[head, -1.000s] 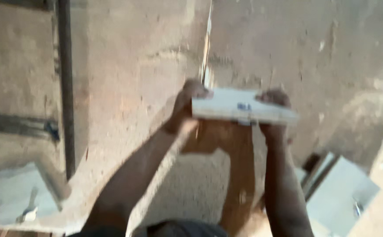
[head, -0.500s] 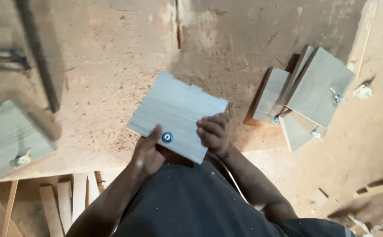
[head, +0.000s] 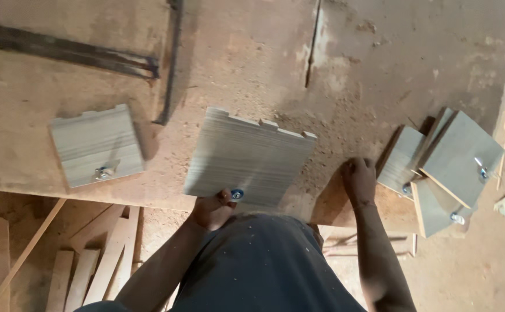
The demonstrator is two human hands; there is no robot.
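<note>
Grey laminated wood, a flat rectangular panel (head: 249, 157) with a notched far edge and a small round blue-ringed lock fitting (head: 237, 194) at its near edge, is pinched by the left hand (head: 212, 208), whose thumb lies on top just beside that fitting and whose fingers are hidden beneath the board. The panel reaches away from this hand out over the dusty brown workbench (head: 252, 63); whether its far end rests on the surface I cannot tell. It looks stiff and fairly light, thin enough for one hand to carry, though the smooth face may slip and the notched tabs could chip, so the plain near edge or the two long sides seem the safest places to take hold. The right hand (head: 359, 179) is loosely closed, knuckles down on the bench and holding nothing I can make out. Just beyond it to the right leans a stack of similar grey panels (head: 443, 162) with metal fittings. Well off to the left hand's left lies another grey panel (head: 96, 144), and below the bench edge are pale wooden offcuts (head: 87, 266).
</note>
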